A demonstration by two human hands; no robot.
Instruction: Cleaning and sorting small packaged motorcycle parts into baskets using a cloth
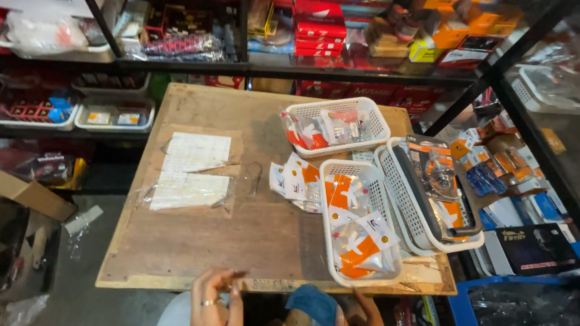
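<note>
Left hand [215,307], fingers curled holding nothing discernible, and right hand [364,323], grip state indeterminate, rest below the worn wooden surface [230,240] near edge, nearest white plastic basket [359,221] of orange-and-white packets within right reach.

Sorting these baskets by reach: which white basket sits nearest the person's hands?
The narrow white basket at the table's near edge, filled with orange-and-white packets; the other two sit farther back or to the right.
</note>
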